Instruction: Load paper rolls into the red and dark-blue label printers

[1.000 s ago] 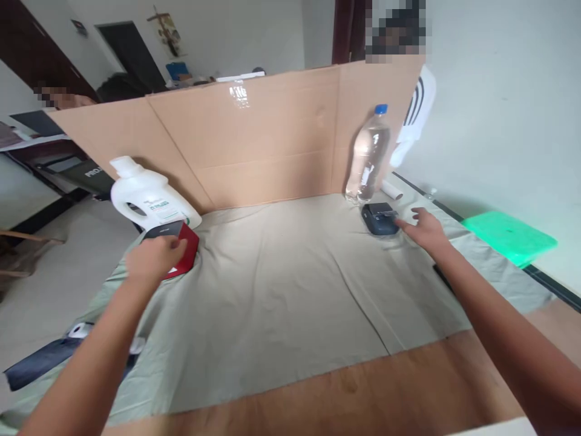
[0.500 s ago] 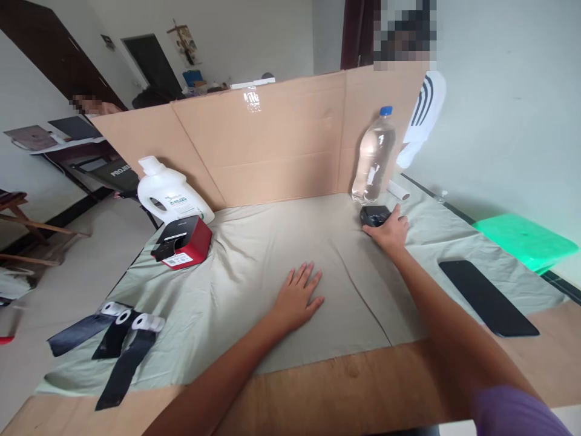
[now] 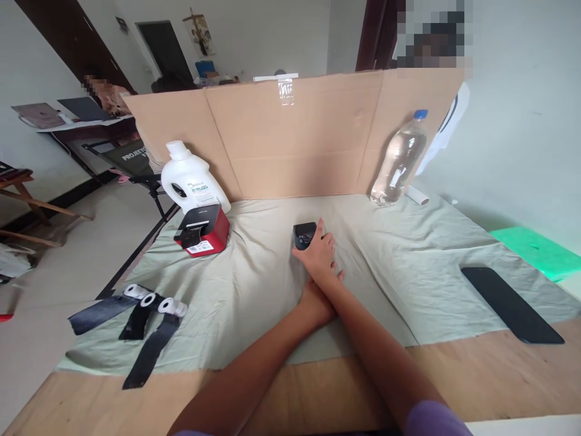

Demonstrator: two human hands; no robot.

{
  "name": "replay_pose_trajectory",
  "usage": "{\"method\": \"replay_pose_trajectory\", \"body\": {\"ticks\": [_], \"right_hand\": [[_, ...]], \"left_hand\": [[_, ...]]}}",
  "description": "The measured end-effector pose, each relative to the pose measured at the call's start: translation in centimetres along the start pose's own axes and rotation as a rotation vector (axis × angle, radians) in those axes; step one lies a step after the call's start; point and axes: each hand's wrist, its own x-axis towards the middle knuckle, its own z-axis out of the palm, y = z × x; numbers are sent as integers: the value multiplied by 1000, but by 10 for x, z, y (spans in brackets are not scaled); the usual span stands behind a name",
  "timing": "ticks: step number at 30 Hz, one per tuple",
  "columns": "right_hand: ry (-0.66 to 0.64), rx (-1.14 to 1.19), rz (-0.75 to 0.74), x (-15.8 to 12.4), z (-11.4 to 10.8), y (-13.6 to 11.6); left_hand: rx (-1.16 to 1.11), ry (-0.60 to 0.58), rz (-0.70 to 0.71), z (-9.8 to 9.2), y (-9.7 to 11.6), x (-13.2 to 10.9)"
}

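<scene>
Near the middle of the grey-green cloth (image 3: 267,272), my right hand (image 3: 318,251) is closed on a small black box-like object (image 3: 304,234), thumb at its near left side and fingers along its right. My left hand (image 3: 318,300) rests on the cloth underneath my right wrist, so the arms cross. Most of its fingers are hidden; only some fingertips show at the right of the wrist. To the left stands a red and black device (image 3: 206,230), in front of a white jug (image 3: 193,181).
A cardboard screen (image 3: 299,145) closes off the back. A clear bottle (image 3: 402,160) and a white tube (image 3: 416,195) are at the back right. A black slab (image 3: 511,306) lies at the right, and white rolls with black strips (image 3: 152,339) at the left. A person sits beyond, far left.
My right hand has brought the black object leftward from near the bottle to the middle, crossing over my left hand. The whole view has shifted slightly.
</scene>
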Motion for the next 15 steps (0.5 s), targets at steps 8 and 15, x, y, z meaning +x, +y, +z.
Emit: {"method": "replay_pose_trajectory", "body": {"ticks": [8,15], "right_hand": [[-34,-102,25,-8,-8,-1],[-155,-27,-130,7,-36,34]], "left_hand": [[-61,131,40,12,-3,4],[-80,44,-27,-55,7,-4]]}}
